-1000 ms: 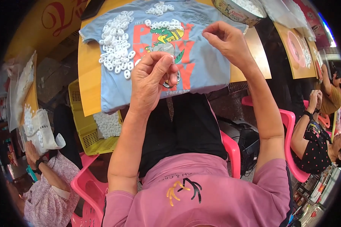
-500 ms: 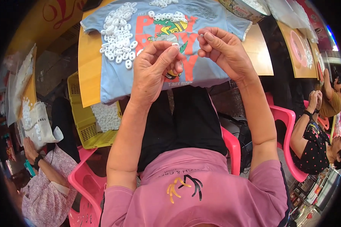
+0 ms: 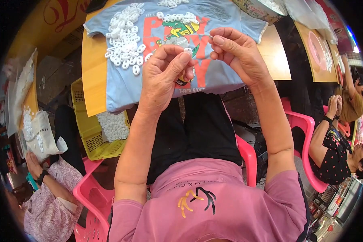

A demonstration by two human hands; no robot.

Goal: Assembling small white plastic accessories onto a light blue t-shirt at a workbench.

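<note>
Upper centre: our left hand point(image 3: 162, 74), fingertips clamped on white piece point(image 3: 188, 51) | our right hand point(image 3: 240, 54), fingertips pinching tiny object point(image 3: 211, 36) | upper left: white two-holed pieces point(image 3: 123, 36)

A yellow-brown table point(image 3: 93, 82) is standing in the middle, its right end shining pale under a patch of glare point(image 3: 280, 56). To the left, a second table point(image 3: 33, 99) is running along the side, and at the far left a yellowish panel point(image 3: 36, 24) is carrying large red script point(image 3: 60, 16). Another wooden table point(image 3: 326, 77) is standing to the far right, where bright light point(image 3: 354, 40) is showing at the edge. Pink chairs point(image 3: 248, 155) are standing on the dark floor point(image 3: 246, 105), and packed shelves point(image 3: 330, 201) are filling the near right.
</note>
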